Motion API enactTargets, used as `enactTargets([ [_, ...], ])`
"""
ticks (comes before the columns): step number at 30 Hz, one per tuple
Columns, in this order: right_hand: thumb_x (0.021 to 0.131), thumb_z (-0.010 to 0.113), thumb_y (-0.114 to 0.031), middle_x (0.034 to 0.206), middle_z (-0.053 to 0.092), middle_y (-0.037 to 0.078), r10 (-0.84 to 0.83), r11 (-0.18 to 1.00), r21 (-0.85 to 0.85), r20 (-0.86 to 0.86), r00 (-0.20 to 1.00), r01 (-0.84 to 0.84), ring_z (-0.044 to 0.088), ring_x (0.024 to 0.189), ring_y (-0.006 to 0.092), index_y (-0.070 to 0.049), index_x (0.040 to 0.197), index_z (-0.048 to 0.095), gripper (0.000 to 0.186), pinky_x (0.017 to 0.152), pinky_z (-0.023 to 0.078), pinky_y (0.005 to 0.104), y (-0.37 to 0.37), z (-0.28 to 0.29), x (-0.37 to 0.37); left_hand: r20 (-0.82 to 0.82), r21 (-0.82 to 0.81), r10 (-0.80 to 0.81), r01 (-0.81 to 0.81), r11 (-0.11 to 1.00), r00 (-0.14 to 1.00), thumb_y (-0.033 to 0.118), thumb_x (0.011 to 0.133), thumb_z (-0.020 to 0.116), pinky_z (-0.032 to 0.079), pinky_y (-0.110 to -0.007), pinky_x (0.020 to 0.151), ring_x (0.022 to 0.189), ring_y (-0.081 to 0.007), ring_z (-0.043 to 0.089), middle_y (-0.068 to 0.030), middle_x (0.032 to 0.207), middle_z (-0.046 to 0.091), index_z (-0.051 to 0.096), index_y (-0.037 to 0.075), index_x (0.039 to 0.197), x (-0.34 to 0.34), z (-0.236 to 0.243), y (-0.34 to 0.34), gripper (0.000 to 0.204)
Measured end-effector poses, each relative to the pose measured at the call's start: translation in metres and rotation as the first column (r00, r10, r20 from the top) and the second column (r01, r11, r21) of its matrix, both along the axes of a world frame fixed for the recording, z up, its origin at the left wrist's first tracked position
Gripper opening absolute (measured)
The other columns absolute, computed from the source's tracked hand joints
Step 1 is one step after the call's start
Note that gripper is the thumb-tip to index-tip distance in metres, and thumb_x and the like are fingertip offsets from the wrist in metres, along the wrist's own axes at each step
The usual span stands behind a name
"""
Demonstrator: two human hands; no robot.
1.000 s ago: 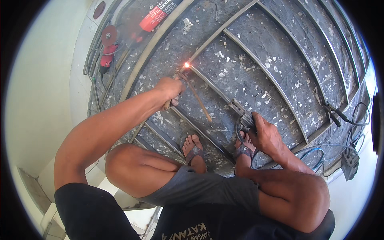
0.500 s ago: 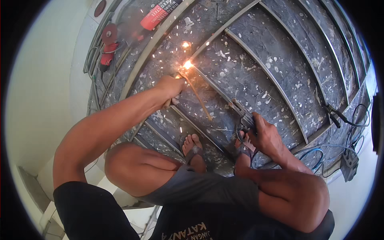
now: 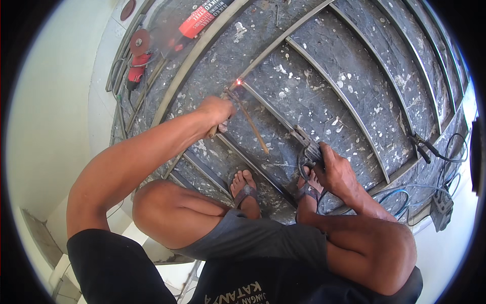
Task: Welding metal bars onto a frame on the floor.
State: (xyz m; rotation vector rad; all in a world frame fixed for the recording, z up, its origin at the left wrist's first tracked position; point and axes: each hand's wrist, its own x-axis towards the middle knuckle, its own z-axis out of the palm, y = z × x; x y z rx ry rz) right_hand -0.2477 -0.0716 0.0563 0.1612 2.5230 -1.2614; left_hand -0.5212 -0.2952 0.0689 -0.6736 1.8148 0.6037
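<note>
Paint-flecked floor (image 3: pixel 298 104) surrounds my sandalled feet (image 3: pixel 243 183) near six o'clock, toes bare should hot spatter drop. At three, my right hand (image 3: pixel 336 169) grips a grey clamp-like tool (image 3: pixel 311 149) against a steel bar (image 3: pixel 266 105) running up toward twelve; a slip could shift it. At eleven, my left hand (image 3: pixel 216 110) is wrapped around a partly hidden tool (image 3: pixel 212 132), bare knuckles close enough to the glowing spot (image 3: pixel 239 81) at twelve to risk burns.

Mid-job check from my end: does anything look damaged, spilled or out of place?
Two things: the left hand is bare, oddly close to the glowing spot on the metal bar. White splotches, perhaps old paint, mark the dark floor. No obvious damage stands out.
</note>
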Motion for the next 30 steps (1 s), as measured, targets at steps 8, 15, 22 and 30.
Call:
enactTargets([
  [8, 0.08, 0.062, -0.013, 0.094, 0.06, 0.023, 0.007, 1.0, -0.007, 0.089, 0.996, -0.006, 0.061, 0.075, 0.0432, -0.001, 0.124, 0.041, 0.051, 0.063, 0.051, 0.0483, -0.001, 0.016, -0.014, -0.086, 0.176, 0.028, -0.013, 0.984, 0.996, 0.006, 0.082, 0.061, 0.029, -0.025, 0.034, 0.041, -0.009, 0.038, -0.0005, 0.055, 0.043, 0.052, 0.004, 0.074, 0.008, -0.004, -0.009, 0.012],
  [15, 0.078, 0.064, -0.009, 0.09, 0.059, 0.023, 0.017, 1.0, -0.013, 0.049, 0.999, -0.016, 0.061, 0.074, 0.0422, 0.0, 0.124, 0.039, 0.053, 0.06, 0.05, 0.0491, 0.001, 0.019, -0.016, -0.054, 0.243, 0.228, -0.209, 0.947, 0.972, 0.006, 0.084, 0.058, 0.032, -0.027, 0.035, 0.043, -0.0113, 0.041, -0.0027, 0.06, 0.047, 0.052, 0.004, 0.076, 0.002, -0.026, -0.037, 0.01],
  [22, 0.081, 0.064, -0.016, 0.088, 0.06, 0.025, -0.064, 0.998, -0.024, 0.101, 0.993, 0.066, 0.061, 0.073, 0.0447, 0.0, 0.12, 0.042, 0.047, 0.06, 0.051, 0.0486, 0.002, 0.032, -0.011, -0.02, 0.037, -0.047, 0.048, 0.998, 0.999, 0.003, 0.079, 0.058, 0.033, -0.03, 0.036, 0.039, -0.0137, 0.039, -0.0054, 0.056, 0.043, 0.047, 0.001, 0.071, 0.001, -0.006, -0.006, 0.014],
  [30, 0.081, 0.064, -0.015, 0.091, 0.06, 0.024, -0.03, 0.999, 0.028, 0.069, 0.997, 0.028, 0.061, 0.075, 0.0435, 0.001, 0.121, 0.043, 0.047, 0.061, 0.05, 0.0488, -0.001, 0.027, -0.014, -0.038, 0.023, -0.048, 0.049, 0.999, 0.998, 0.003, 0.077, 0.059, 0.034, -0.03, 0.035, 0.04, -0.0147, 0.044, -0.0056, 0.057, 0.045, 0.048, 0.0, 0.069, 0.002, 0.005, 0.001, 0.014],
])
